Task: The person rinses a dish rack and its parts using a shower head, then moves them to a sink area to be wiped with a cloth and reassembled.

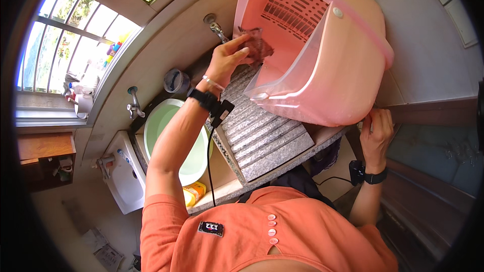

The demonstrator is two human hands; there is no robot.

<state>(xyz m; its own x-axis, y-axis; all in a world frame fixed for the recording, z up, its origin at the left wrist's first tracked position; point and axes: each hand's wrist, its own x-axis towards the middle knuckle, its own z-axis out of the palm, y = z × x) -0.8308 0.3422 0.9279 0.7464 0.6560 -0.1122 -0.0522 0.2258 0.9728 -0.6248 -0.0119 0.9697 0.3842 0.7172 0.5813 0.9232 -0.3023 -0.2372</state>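
Observation:
My left hand [230, 58] pinches a crumpled brown cloth [259, 45] at the opening of a large pink plastic box [351, 56] with slotted vents and a clear flap [298, 71]. The box lies on a ribbed granite washboard [261, 136] and the counter beside it. Near the box's lower right corner is my right hand [377, 130], its fingers curled close together; whether they hold anything is hidden. Both wrists wear black straps with small devices.
Left of the washboard, a pale green basin [160, 121] holds water under a metal tap [134, 107]. Another tap [216, 28] and a clear cup [176, 81] are by the wall. A yellow package [194, 193] lies near the counter edge, with a white sink [126, 181] farther left.

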